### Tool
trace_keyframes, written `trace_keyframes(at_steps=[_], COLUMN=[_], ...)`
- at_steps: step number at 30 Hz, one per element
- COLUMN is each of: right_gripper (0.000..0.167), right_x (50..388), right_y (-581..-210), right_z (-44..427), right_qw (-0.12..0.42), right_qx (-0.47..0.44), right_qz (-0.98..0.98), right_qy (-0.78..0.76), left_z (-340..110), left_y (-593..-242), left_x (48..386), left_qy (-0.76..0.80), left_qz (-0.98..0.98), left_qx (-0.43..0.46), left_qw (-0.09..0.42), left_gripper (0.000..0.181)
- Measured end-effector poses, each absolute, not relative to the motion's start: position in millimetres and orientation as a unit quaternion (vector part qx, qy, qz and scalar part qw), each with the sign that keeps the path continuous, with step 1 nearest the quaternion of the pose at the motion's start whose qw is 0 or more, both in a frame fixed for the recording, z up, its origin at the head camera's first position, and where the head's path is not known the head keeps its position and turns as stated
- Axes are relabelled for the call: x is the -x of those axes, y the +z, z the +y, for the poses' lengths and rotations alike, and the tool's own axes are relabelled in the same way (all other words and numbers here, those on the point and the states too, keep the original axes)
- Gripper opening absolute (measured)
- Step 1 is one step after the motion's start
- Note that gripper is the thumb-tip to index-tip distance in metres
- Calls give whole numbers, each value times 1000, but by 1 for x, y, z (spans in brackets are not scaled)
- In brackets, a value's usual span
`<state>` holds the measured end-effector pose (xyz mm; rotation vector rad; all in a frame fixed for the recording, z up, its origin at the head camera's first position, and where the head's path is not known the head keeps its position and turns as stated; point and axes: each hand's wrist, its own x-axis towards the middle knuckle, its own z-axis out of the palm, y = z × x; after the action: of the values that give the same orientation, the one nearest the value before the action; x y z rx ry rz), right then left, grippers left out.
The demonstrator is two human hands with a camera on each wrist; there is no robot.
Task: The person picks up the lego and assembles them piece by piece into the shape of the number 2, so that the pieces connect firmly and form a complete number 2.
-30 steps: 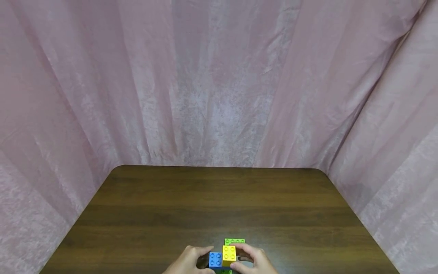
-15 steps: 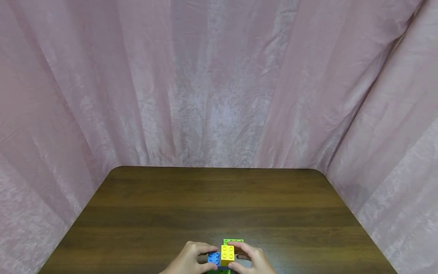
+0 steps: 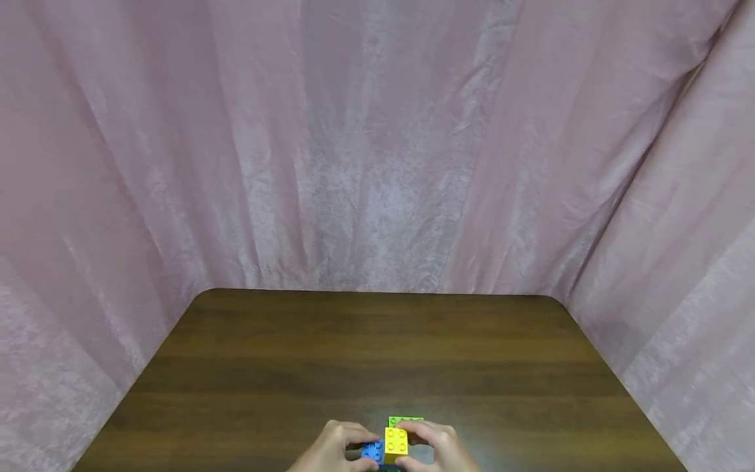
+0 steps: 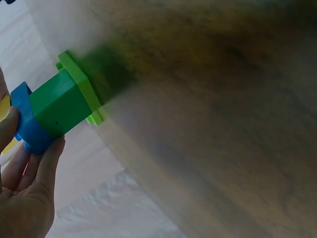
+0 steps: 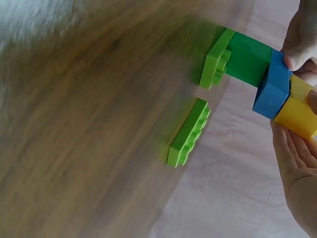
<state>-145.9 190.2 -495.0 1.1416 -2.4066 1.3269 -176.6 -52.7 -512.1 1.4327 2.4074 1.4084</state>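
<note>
Curtain (image 3: pixel 106 164) of pink, crushed-velvet cloth hangs in folds at the left and runs behind the table (image 3: pixel 366 354), whose dark brown top shows wood grain and rounded far corners. Low in the head view, left of centre, the left hand (image 3: pixel 333 451) reaches in with its thumb on the near side and its fingers on the far side, clamped on a blue toy building brick (image 3: pixel 372 450). Under this brick, seen from the left wrist, is a dark green block (image 4: pixel 59 101), taller than the blue one, and beneath that block a flat light green base brick (image 4: pixel 81 82) at the table top; the right wrist view shows some of its studs uncovered beside the block. The blue brick reaches past the dark green block toward the right, and its left studs show in the head view. Next comes a yellow brick (image 3: pixel 396 442), four studs upward, directly over the right part of the blue brick; whether it is pressed fully down I cannot tell. Just beyond it, farther from the person, a separate light green brick (image 3: pixel 405 419), low and long, lies on the table, apart from the stack and partly hidden in the head view. Right of the yellow brick, the right hand (image 3: pixel 439 449) pinches it, thumb near and fingers far. More pink curtain closes off the right side, creased diagonally.
</note>
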Motion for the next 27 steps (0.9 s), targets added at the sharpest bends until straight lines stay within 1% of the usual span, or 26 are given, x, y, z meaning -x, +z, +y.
trace_keyframes(at_steps=[3,7,9,12,14,15,20,27], right_gripper=[33,34,34,32,31,31,34,37], right_x=[148,148,148,150,150,150,150,149], right_y=[-495,-492,-491,-492,-493,-492,-486,-484], right_z=[191,190,190,191,191,192,192,190], right_qw=[79,50,42,50,55,55,34,16], right_qx=[-394,-377,-370,-379,-384,-386,-382,-362], right_qz=[-811,-824,-828,-826,-828,-830,-844,-852], right_qy=[426,420,420,415,404,399,374,378], left_z=[-53,-53,-53,-52,-52,-52,-52,-52], left_y=[-516,-519,-520,-522,-522,-523,-518,-516], left_x=[179,183,185,188,187,187,184,180], left_qy=[452,452,451,447,452,449,467,488], left_qz=[755,748,748,747,746,745,749,748], left_qx=[-475,-485,-485,-491,-488,-491,-470,-450], left_qw=[-15,-30,-29,-36,-32,-39,-12,6], left_gripper=[25,22,23,24,24,23,24,26])
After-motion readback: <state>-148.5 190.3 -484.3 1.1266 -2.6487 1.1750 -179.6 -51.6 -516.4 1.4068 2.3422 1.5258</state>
